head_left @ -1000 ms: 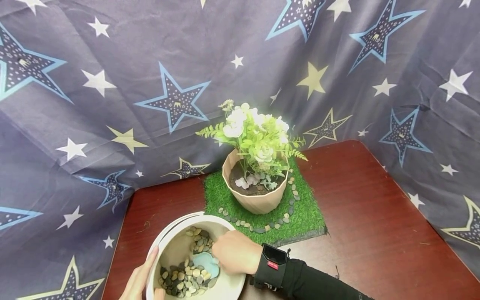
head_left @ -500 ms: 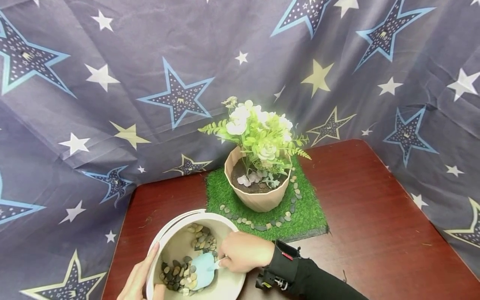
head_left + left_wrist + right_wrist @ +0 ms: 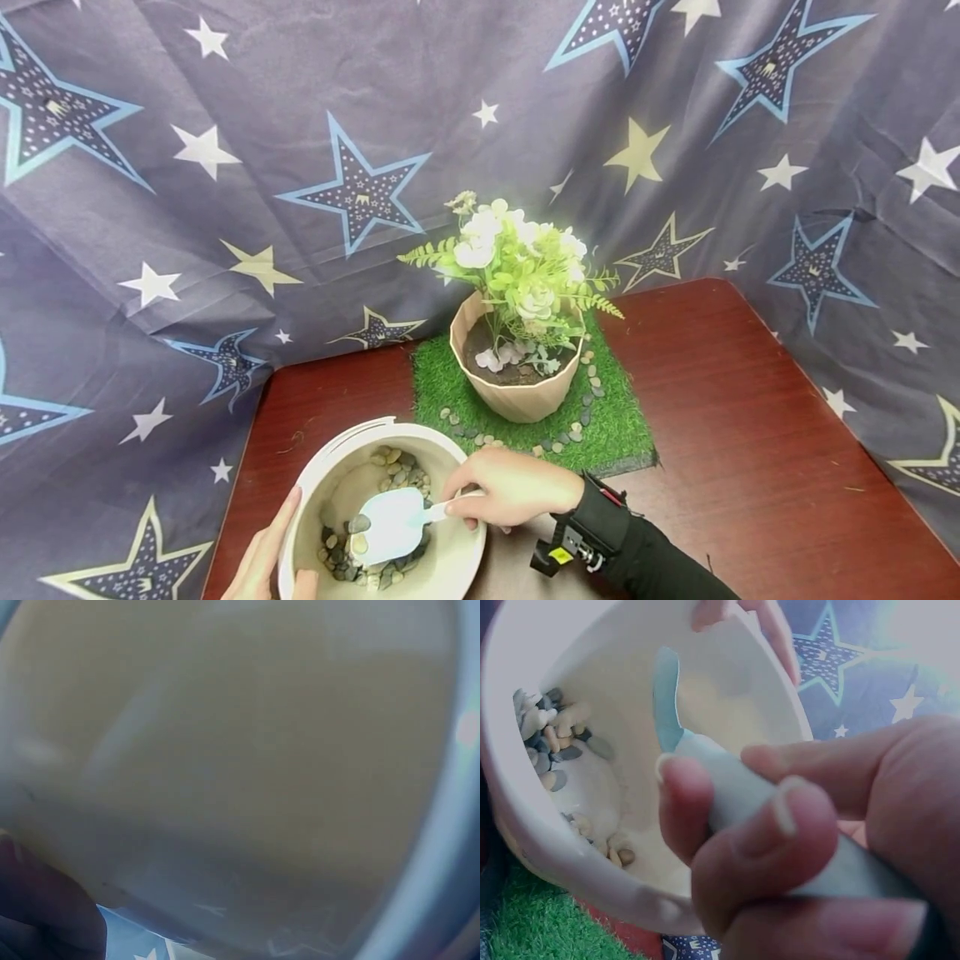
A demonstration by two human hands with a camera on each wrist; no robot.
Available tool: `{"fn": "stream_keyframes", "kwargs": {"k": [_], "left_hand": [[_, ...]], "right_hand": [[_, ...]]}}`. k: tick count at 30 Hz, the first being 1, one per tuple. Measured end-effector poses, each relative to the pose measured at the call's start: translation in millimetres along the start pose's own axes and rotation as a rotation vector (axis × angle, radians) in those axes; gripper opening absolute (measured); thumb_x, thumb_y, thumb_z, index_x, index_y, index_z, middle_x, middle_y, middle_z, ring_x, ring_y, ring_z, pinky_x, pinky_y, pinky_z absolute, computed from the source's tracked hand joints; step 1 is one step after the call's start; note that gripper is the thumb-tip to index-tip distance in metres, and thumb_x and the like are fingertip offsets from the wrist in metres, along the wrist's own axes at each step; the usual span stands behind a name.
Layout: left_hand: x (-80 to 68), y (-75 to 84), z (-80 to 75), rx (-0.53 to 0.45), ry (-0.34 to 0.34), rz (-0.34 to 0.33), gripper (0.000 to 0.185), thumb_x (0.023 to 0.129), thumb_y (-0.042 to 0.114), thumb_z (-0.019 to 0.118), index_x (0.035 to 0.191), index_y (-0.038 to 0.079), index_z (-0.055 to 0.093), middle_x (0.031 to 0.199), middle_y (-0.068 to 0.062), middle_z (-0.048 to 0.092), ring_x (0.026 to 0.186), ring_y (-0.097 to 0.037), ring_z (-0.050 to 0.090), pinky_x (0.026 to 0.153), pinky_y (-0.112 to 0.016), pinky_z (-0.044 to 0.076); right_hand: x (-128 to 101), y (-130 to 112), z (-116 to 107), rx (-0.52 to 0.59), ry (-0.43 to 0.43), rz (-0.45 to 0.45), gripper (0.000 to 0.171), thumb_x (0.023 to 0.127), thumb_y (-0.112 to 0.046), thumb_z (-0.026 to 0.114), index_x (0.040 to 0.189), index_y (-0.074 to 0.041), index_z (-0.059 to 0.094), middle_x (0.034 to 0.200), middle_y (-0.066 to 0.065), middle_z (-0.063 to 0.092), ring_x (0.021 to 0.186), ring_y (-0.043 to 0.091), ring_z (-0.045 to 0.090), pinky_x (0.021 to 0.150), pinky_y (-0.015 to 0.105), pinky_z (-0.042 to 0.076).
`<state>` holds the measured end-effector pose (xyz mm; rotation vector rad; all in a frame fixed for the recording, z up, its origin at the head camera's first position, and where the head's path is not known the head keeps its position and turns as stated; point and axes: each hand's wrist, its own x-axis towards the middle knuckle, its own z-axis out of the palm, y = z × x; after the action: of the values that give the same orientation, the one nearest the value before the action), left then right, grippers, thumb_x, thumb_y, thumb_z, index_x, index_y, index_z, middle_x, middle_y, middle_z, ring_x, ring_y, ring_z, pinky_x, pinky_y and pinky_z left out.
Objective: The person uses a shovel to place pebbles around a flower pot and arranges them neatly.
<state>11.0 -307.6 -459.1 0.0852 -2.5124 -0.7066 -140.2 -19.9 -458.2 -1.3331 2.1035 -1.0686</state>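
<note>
Head view first: the right hand has its fingers curled tight round the handle of a pale blue scoop, whose blade sits inside the cream bowl above the pebbles, a couple of them lying on it. The left hand clasps the bowl's near left rim, thumb hooked over the edge. That bowl stands on the near left part of the red-brown table; farther back a flower pot sits on a square of fake grass.

Left wrist view is blurred, filled by the bowl's wall; the hand's shape cannot be told here.

Right wrist view shows the fingers and thumb pinching the scoop's handle, the blade edge-on inside the bowl, pebbles heaped at its left side.
</note>
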Motion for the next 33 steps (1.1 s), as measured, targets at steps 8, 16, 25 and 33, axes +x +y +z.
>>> {"fn": "stream_keyframes", "kwargs": {"k": [8, 16, 25, 33], "left_hand": [[-1.7, 1.6, -0.5, 0.013, 0.016, -0.006, 0.089, 0.064, -0.01, 0.068, 0.148, 0.017, 0.059, 0.104, -0.005, 0.067, 0.088, 0.017, 0.045, 0.064, -0.004, 0.041], [-0.1, 10.0, 7.3, -0.05, 0.08, -0.017, 0.087, 0.061, -0.013, 0.063, 0.143, 0.015, 0.064, 0.103, -0.002, 0.068, 0.084, 0.015, 0.049, 0.063, -0.004, 0.042], [1.7, 5.5, 20.9, -0.161, 0.206, 0.106, 0.081, 0.055, -0.011, 0.057, 0.134, 0.004, 0.07, 0.096, -0.002, 0.069, 0.083, 0.011, 0.052, 0.067, -0.003, 0.04], [2.1, 3.6, 21.8, -0.193, 0.221, 0.136, 0.079, 0.055, -0.011, 0.057, 0.132, 0.001, 0.07, 0.097, -0.003, 0.07, 0.085, 0.01, 0.053, 0.068, -0.002, 0.04]], "right_hand": [[2.7, -5.1, 0.7, -0.164, 0.056, 0.05, 0.018, 0.102, -0.025, 0.063, 0.107, -0.024, 0.08, 0.072, -0.021, 0.065, 0.067, -0.009, 0.049, 0.088, 0.016, 0.037], [16.6, -18.3, 25.0, -0.445, 0.101, 0.069, 0.016, 0.095, -0.024, 0.069, 0.079, -0.022, 0.071, 0.067, -0.014, 0.055, 0.062, 0.001, 0.048, 0.064, 0.016, 0.042], [31.8, -21.4, 56.8, -0.694, 0.144, 0.077, 0.016, 0.092, -0.026, 0.074, 0.077, -0.023, 0.069, 0.077, -0.011, 0.066, 0.07, 0.006, 0.061, 0.064, 0.024, 0.052], [38.6, -11.1, 55.6, -0.706, 0.102, 0.009, 0.017, 0.089, -0.031, 0.079, 0.075, -0.026, 0.07, 0.074, -0.015, 0.065, 0.063, 0.001, 0.052, 0.064, 0.017, 0.048]]}}
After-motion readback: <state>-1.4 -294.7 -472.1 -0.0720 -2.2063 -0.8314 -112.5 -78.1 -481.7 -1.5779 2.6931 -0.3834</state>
